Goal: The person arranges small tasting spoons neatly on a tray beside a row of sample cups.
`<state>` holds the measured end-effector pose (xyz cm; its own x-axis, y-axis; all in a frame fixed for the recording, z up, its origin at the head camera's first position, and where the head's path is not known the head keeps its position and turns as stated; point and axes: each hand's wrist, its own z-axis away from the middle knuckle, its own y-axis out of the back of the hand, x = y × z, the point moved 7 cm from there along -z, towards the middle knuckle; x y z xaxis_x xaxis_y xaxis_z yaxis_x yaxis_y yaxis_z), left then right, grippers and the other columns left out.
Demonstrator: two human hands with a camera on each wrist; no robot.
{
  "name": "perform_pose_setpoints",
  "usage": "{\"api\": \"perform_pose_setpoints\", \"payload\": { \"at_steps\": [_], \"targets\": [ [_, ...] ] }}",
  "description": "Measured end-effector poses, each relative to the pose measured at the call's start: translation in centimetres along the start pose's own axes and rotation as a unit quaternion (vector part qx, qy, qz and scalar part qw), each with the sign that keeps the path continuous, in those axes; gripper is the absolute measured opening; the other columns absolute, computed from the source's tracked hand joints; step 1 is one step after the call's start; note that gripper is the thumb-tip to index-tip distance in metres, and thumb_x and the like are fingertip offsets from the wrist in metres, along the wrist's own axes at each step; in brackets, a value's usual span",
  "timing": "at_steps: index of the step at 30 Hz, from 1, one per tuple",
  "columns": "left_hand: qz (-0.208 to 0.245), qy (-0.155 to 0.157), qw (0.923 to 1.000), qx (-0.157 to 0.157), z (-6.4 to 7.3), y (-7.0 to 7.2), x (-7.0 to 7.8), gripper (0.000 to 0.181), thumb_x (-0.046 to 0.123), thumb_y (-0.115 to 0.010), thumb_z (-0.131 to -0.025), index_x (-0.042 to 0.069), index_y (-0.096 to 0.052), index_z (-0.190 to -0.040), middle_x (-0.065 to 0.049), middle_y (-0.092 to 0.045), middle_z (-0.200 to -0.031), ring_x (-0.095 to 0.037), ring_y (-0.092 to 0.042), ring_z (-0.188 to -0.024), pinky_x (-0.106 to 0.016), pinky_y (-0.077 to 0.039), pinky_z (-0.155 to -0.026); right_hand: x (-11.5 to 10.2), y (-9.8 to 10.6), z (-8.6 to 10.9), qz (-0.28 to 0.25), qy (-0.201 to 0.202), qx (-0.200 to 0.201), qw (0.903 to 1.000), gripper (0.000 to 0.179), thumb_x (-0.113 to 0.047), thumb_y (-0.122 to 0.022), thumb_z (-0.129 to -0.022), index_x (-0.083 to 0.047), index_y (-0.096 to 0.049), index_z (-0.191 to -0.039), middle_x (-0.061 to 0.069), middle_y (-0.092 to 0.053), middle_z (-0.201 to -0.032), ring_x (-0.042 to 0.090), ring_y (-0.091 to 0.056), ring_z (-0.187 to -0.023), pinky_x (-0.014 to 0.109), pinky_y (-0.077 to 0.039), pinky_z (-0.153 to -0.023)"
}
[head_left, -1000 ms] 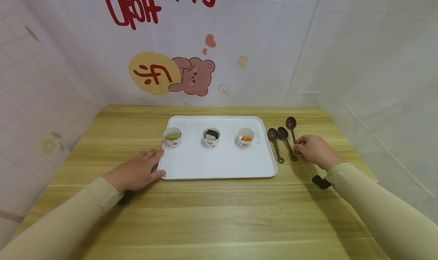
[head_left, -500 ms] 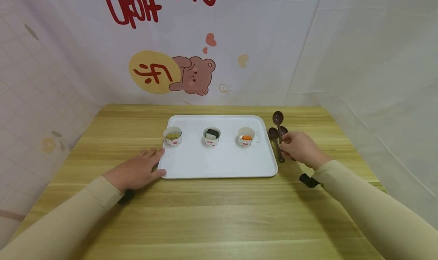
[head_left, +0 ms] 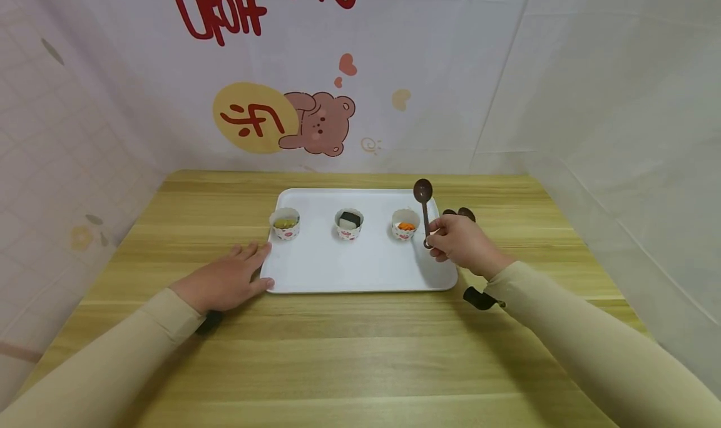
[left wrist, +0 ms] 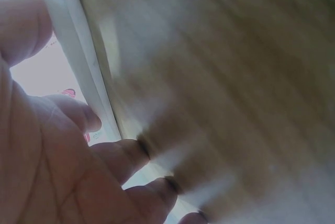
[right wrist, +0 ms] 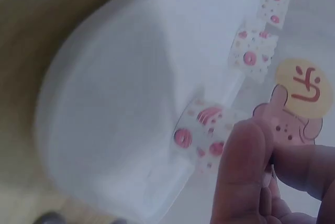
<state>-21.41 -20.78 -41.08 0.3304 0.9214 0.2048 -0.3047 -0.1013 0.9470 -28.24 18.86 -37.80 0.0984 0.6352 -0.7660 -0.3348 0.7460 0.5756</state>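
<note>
My right hand (head_left: 464,243) pinches a brown spoon (head_left: 423,191) by its handle, bowl pointing away, over the right side of the white tray (head_left: 360,271). Just left of the spoon stands a paper cup with orange pieces (head_left: 405,224). A cup with dark and white pieces (head_left: 348,224) is mid-tray, and a cup with green pieces (head_left: 285,224) is at the tray's left edge. My left hand (head_left: 225,281) lies with fingers spread at the tray's left edge; in the left wrist view its fingertips (left wrist: 123,158) reach the rim. The right wrist view hides the spoon behind the fingers.
Two more brown spoons (head_left: 466,213) lie on the wooden table (head_left: 349,353) right of the tray, mostly covered by the right hand. A printed cloth (head_left: 450,71) hangs behind the table, with more cloth at both sides.
My right hand has lifted the rightmost spoon and carried it left, past the other two spoons and over the tray's right side. The left hand has stayed in place.
</note>
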Motion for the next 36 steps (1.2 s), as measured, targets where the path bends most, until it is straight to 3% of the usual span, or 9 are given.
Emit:
{"api": "perform_pose_setpoints", "payload": {
  "at_steps": [8, 12, 18, 27, 36],
  "targets": [
    [0.004, 0.002, 1.0000, -0.003, 0.0, 0.0, 0.1, 0.078, 0.057, -0.039, -0.093, 0.007, -0.018, -0.149, -0.027, -0.021, -0.150, -0.052, -0.019, -0.134, -0.061, -0.024, -0.106, -1.8, -2.9, -0.3, -0.030, 0.016, -0.018, 0.9993, 0.027, -0.006, -0.055, -0.088, 0.003, -0.055, -0.112, 0.024, -0.065, -0.098, 0.018, -0.064, -0.070, 0.031, -0.056, -0.064],
    [0.004, 0.000, 1.0000, -0.003, 0.1, 0.1, 0.2, 0.079, 0.058, -0.040, -0.092, 0.006, -0.019, -0.148, -0.028, -0.021, -0.149, -0.053, -0.019, -0.134, -0.062, -0.025, -0.105, -2.5, -4.4, -0.6, -0.049, 0.022, -0.028, 0.9982, 0.020, -0.005, -0.056, -0.086, 0.002, -0.056, -0.105, 0.021, -0.066, -0.092, 0.016, -0.062, -0.066, 0.031, -0.056, -0.061],
    [0.000, 0.000, 1.0000, -0.004, -0.2, 0.0, 0.1, 0.078, 0.057, -0.039, -0.093, 0.006, -0.018, -0.149, -0.028, -0.021, -0.149, -0.053, -0.019, -0.133, -0.062, -0.024, -0.105, -3.7, -6.4, -0.9, -0.051, 0.017, -0.034, 0.9980, 0.015, -0.004, -0.059, -0.085, -0.001, -0.057, -0.099, 0.022, -0.067, -0.089, 0.017, -0.061, -0.060, 0.031, -0.055, -0.057],
    [-0.002, -0.002, 1.0000, 0.002, -0.1, 0.0, 0.0, 0.079, 0.058, -0.039, -0.092, 0.006, -0.019, -0.148, -0.029, -0.023, -0.148, -0.053, -0.020, -0.133, -0.061, -0.026, -0.105, -5.4, -9.3, -1.5, -0.048, 0.003, -0.043, 0.9979, 0.014, -0.009, -0.064, -0.083, -0.006, -0.061, -0.096, 0.013, -0.069, -0.085, 0.018, -0.063, -0.057, 0.031, -0.055, -0.052],
    [0.001, 0.005, 1.0000, -0.006, -0.1, 0.0, -0.1, 0.079, 0.058, -0.039, -0.092, 0.007, -0.017, -0.149, -0.028, -0.020, -0.149, -0.053, -0.018, -0.134, -0.062, -0.025, -0.105, -7.2, -12.7, -2.1, -0.048, 0.011, -0.062, 0.9969, 0.011, -0.009, -0.065, -0.082, -0.007, -0.061, -0.092, 0.010, -0.071, -0.084, 0.016, -0.063, -0.053, 0.029, -0.053, -0.048]
  ]
}}
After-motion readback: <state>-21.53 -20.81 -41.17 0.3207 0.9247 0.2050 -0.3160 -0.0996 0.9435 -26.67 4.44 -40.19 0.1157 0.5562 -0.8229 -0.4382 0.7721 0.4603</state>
